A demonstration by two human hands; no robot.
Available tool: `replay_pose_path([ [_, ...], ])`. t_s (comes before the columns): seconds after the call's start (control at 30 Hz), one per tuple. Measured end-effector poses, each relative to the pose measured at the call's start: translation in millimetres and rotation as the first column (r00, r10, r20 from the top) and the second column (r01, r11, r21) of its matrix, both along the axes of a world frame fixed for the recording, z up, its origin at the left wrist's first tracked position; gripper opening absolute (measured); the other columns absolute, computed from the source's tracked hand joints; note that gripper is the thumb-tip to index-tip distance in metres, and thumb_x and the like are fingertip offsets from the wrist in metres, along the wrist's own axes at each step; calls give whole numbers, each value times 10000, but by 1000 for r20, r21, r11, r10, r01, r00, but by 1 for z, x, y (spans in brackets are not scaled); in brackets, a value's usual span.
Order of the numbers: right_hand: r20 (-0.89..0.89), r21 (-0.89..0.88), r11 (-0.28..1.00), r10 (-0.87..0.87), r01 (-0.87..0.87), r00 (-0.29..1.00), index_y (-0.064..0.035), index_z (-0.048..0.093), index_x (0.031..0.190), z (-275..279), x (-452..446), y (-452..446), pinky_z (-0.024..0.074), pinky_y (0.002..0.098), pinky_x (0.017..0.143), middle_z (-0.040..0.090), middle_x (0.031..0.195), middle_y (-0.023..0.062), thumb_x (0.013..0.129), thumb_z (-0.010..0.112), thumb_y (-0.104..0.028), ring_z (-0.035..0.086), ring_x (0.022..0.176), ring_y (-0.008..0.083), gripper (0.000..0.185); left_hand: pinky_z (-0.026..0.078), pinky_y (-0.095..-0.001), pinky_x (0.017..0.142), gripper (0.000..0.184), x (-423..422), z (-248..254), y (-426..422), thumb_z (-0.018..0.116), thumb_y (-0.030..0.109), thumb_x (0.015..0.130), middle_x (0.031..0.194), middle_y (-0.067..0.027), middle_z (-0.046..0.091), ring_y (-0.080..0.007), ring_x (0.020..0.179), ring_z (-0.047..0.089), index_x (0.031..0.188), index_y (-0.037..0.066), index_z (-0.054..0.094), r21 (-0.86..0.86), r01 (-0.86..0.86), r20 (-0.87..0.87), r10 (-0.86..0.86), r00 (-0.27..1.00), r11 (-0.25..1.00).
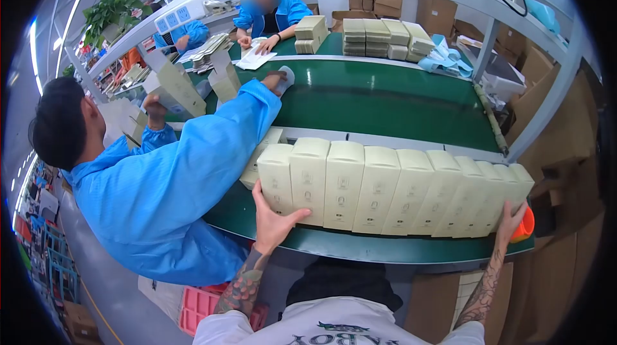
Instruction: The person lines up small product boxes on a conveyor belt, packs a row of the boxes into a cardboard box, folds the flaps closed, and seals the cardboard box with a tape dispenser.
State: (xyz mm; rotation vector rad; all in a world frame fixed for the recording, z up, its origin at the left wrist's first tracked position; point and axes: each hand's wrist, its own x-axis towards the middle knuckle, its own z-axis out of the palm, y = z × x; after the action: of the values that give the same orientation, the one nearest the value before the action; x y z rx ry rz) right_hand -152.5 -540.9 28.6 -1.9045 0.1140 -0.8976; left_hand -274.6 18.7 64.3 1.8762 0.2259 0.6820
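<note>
A row of several cream cartons (pixel 379 191) stands upright, side by side, along the near edge of the green work surface. My left hand (pixel 275 220) grips the left end of the row, its thumb across the front of the end cartons and its other fingers partly hidden at the side. At the opposite end, my right hand (pixel 509 219) presses on the last carton, most of its fingers out of sight. An orange round object (pixel 524 224) sits just beside my right hand.
A co-worker in a blue smock (pixel 186 178) leans in on my left, one arm stretched over the green conveyor belt (pixel 385 97). Stacked flat cartons (pixel 379 38) lie on the far side. A metal frame post (pixel 546 101) rises at right, near brown cardboard (pixel 559 146).
</note>
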Motion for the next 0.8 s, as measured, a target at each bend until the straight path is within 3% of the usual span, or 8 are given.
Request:
replay_pose_path([
  [0.07, 35, 81, 996, 34, -37, 999, 0, 351, 1398, -8, -18, -3, 276, 369, 1085, 454, 1355, 140, 919, 641, -285, 424, 1245, 247, 628, 350, -356, 1052, 1124, -11, -15, 1, 931, 174, 604, 1346, -169, 355, -253, 1236, 414, 1412, -7, 171, 26, 22, 79, -24, 997, 999],
  [0.17, 118, 156, 977, 131, -149, 984, 18, 260, 1455, -39, -32, -21, 238, 356, 1112, 378, 1443, 151, 957, 596, -244, 366, 1319, 249, 655, 329, -357, 1062, 1130, -24, -37, 2, 930, 153, 608, 1353, -175, 334, -250, 1244, 398, 1395, 5, 133, -169, 81, 152, -56, 987, 982],
  [0.2, 159, 183, 974, 102, -131, 982, 10, 180, 1490, -48, -34, -23, 226, 357, 1119, 330, 1473, 146, 959, 597, -267, 337, 1339, 252, 730, 306, -357, 1074, 1137, -29, -41, 5, 931, 141, 609, 1360, -174, 306, -250, 1262, 368, 1378, 24, 101, -73, 47, 112, -38, 993, 996],
  [0.23, 156, 213, 975, 35, -68, 987, -16, 203, 1480, -57, -37, -27, 221, 371, 1112, 333, 1455, 154, 887, 686, -374, 348, 1317, 262, 844, 301, -357, 1076, 1134, -35, -45, 6, 929, 139, 610, 1361, -174, 301, -250, 1265, 362, 1376, 26, 101, -93, 44, 104, -34, 994, 995],
  [0.4, 138, 204, 959, 171, -197, 975, -18, 187, 1485, -48, -48, -33, 207, 370, 1116, 330, 1455, 153, 870, 703, -371, 326, 1327, 264, 877, 294, -372, 1085, 1124, -39, -48, 16, 918, 127, 618, 1372, -189, 295, -267, 1268, 360, 1377, 30, 95, -113, 67, 49, -62, 997, 991],
  [0.57, 77, 292, 916, 264, -275, 961, -23, 161, 1503, -37, -51, -43, 174, 363, 1136, 314, 1480, 156, 872, 693, -296, 292, 1370, 258, 868, 380, -368, 1018, 984, -38, -25, 29, 889, 98, 633, 1278, -197, 430, -261, 1188, 464, 1334, -29, 211, -38, 83, -176, -89, 980, 996],
  [0.67, -49, 346, 910, 262, -230, 964, -26, 139, 1518, -36, -55, -48, 169, 353, 1147, 312, 1494, 159, 851, 700, -267, 277, 1396, 270, 905, 465, -359, 907, 796, -34, -27, 33, 895, 106, 616, 1131, -178, 566, -236, 1027, 569, 1222, -61, 407, -48, 110, -237, -118, 964, 993],
  [0.8, -179, 300, 914, 333, -272, 926, -23, 261, 1475, -28, -58, -43, 215, 341, 1134, 372, 1459, 128, 791, 754, -277, 330, 1367, 257, 881, 490, -335, 843, 610, -37, -23, 35, 894, 121, 621, 1056, -167, 653, -209, 941, 617, 1102, -66, 570, -72, 142, -318, -158, 935, 987],
])
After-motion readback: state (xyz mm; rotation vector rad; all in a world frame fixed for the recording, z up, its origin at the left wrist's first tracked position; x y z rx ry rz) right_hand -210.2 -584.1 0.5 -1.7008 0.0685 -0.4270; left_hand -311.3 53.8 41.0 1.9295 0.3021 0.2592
